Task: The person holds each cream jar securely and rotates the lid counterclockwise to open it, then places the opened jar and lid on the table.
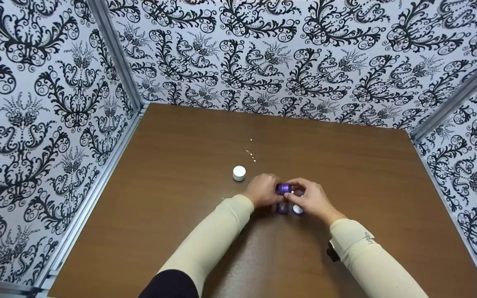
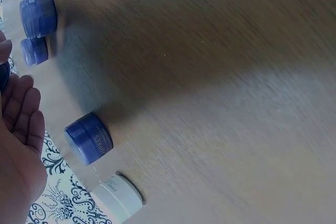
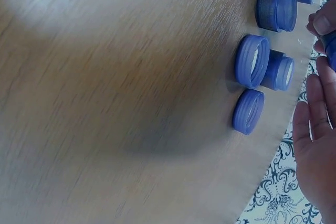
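Both hands meet at a small purple jar above the table. My left hand grips it from the left, and my right hand pinches its right side between thumb and fingers. Only part of this jar shows in the right wrist view. Below the hands stand a larger open jar and a smaller open jar, both blue-purple. Two loose lids, one larger and one smaller, rest on edge or tilted beside them; which cannot be told.
A white jar stands on the brown table, left of the hands. Near it in the left wrist view is a lidded blue jar. Small pale bits lie farther back. Patterned walls enclose the table.
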The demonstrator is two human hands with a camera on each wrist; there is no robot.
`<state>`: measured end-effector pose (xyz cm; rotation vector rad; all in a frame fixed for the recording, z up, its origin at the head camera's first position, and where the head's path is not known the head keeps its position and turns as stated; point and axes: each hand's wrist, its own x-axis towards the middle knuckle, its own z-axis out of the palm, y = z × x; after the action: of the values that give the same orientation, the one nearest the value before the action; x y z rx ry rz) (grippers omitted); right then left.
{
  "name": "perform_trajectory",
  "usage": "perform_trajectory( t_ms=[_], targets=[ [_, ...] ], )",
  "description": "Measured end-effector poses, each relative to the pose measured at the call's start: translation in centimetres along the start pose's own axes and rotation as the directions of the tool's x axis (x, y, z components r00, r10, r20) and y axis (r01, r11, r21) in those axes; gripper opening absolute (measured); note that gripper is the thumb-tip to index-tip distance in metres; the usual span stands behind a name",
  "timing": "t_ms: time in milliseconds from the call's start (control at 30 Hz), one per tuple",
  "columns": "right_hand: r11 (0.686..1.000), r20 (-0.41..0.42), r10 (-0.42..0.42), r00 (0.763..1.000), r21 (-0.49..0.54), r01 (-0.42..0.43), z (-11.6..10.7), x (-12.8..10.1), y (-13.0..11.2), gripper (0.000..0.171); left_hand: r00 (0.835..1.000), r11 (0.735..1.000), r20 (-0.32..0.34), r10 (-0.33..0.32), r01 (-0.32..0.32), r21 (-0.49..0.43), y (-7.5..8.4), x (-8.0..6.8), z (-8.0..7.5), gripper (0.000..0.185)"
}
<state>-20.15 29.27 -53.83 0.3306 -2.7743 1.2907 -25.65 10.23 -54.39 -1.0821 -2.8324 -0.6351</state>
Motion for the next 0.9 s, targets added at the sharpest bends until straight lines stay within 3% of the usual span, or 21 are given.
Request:
perform_trajectory(
  t_ms=[233, 467, 900],
  targets=[
    [0.999, 0.005, -0.006, 1.0, 0.033, 0.006, 0.01, -0.04, 0.06, 0.037, 1.0, 1.0, 0.005, 0.008, -0.008, 0.0, 0.0, -0.03, 0.15, 0.037],
    [1.0, 0.011, 0.024, 1.0, -0.007, -0.024, -0.08, -0.11, -0.13, 0.032, 1.0, 1.0, 0.003, 0.002, -0.002, -0.007, 0.07, 0.02, 0.19, 0.034],
    [0.998, -0.006, -0.023, 1.0, 0.052, 0.023, 0.05, -0.14, 0.3, 0.037, 1.0, 1.0, 0.007, -0.004, 0.004, -0.007, 0.16, 0.13, 0.23, 0.035]
  ],
)
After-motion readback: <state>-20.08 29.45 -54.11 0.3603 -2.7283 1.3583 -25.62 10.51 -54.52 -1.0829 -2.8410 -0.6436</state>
